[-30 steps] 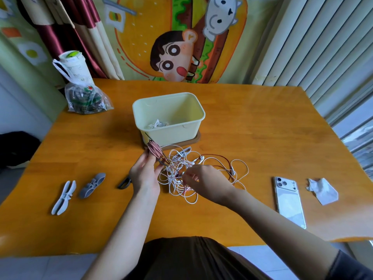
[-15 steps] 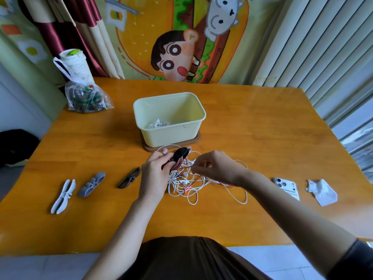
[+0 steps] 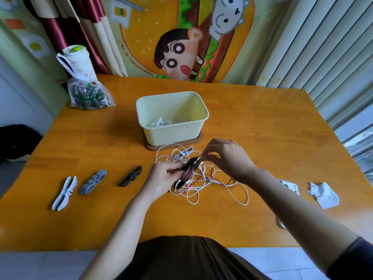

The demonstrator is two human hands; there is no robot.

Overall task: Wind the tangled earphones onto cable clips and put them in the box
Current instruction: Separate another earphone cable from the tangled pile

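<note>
Lying on the table (image 3: 262,122) at nine o'clock from the hands are a white clip (image 3: 64,193), a grey clip (image 3: 92,181) and a dark clip (image 3: 130,176), each apart. The left hand (image 3: 161,179) grips a black clip (image 3: 186,172) wound with reddish cable, just over the tangled white earphones (image 3: 218,190). At twelve o'clock stands the pale box (image 3: 171,134), with something small and white inside. The right hand (image 3: 226,158) pinches a thin cable at the black clip's far end. At three o'clock lies a crumpled tissue (image 3: 324,196).
</note>
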